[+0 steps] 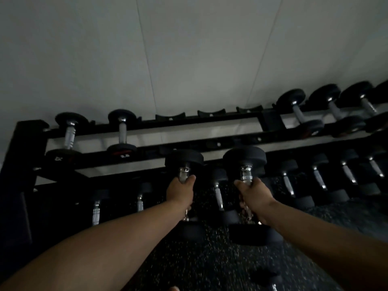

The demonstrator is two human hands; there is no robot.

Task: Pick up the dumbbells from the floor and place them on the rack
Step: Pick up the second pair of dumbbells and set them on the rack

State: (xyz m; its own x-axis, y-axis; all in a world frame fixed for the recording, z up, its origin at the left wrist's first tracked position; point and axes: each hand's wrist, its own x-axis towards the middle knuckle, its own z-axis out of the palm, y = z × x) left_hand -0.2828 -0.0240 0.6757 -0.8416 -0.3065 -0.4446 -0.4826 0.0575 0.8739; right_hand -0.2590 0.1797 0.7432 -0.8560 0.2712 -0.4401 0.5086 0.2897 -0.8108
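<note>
My left hand (180, 191) grips the chrome handle of a black round-headed dumbbell (184, 158), held in the air in front of the rack. My right hand (253, 196) grips the handle of a second, slightly larger black dumbbell (244, 157) beside it. Both dumbbells point toward the black two-tier rack (210, 141), level with the front rail of its top tier. Three empty saddles (211, 113) sit on the top tier's back rail, straight beyond the held dumbbells.
Two dumbbells (121, 133) rest at the top tier's left end and several at its right (300, 112). The lower tier holds a row of dumbbells (319, 177). Another dumbbell (267, 277) lies on the speckled black floor near my feet. A pale wall stands behind the rack.
</note>
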